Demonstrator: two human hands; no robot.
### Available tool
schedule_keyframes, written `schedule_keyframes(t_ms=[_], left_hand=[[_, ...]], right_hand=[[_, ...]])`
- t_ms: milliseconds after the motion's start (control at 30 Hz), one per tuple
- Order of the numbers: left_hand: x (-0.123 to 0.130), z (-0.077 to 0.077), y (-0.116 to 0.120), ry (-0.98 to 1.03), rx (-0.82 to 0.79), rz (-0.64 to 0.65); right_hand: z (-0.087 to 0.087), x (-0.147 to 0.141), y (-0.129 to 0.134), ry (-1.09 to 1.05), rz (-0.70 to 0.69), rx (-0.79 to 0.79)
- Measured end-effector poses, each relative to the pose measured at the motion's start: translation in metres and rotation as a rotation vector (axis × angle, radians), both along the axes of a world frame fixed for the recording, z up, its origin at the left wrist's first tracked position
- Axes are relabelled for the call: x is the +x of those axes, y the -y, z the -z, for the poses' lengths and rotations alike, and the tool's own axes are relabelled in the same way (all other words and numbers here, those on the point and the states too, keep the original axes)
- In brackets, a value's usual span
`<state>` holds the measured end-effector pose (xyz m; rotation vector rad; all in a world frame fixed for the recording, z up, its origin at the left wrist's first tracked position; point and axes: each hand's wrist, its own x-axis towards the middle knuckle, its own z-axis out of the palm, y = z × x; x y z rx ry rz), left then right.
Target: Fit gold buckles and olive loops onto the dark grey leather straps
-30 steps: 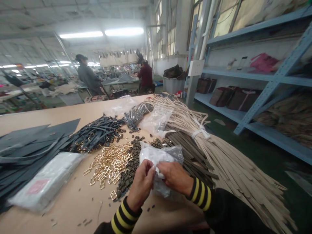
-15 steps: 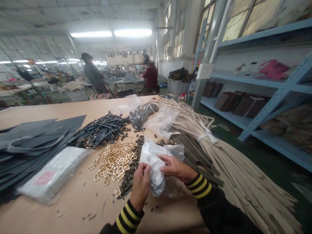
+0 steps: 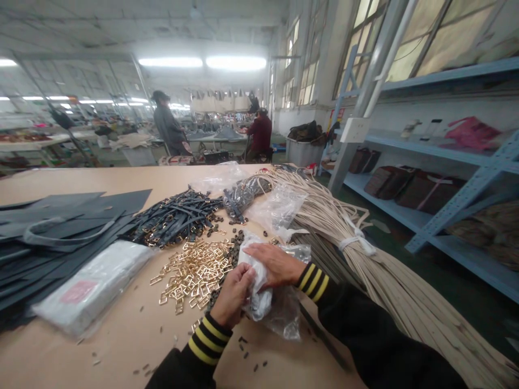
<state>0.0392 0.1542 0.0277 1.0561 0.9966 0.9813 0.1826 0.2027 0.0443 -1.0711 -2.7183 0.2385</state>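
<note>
At the tan worktable (image 3: 121, 346), left hand (image 3: 233, 295) clenches a crumpled plastic bag (image 3: 284, 316) while right hand (image 3: 272, 265) presses across it; brass buckles (image 3: 194, 275) lie just beside.

Gold buckles (image 3: 193, 275), bundled beige straps (image 3: 365, 259), blue metal shelving (image 3: 441, 143)

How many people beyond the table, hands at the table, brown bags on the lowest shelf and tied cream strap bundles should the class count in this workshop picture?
People beyond the table: 2 (one standing, one seated)
Hands at the table: 2 (left hand, right hand)
Brown bags on the lowest shelf: 3
Tied cream strap bundle: 1
Total: 8
</note>
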Motion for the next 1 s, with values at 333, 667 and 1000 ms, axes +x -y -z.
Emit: schedule_keyframes(t_ms=[333, 667, 1000], left_hand=[[0.014, 0.002, -0.005, -0.119, 0.163, -0.139], [0.009, -0.05, 0.003, -0.418, 0.512, -0.225], [0.037, -0.014, -0.151, -0.287, 0.182, 0.069]], right_hand=[[0.013, -0.034, -0.023, -0.016, 0.258, 0.058], [-0.043, 0.005, -0.026, -0.135, 0.41, 0.188], [-0.145, 0.132, -0.143, -0.378, 0.937, 0.594]])
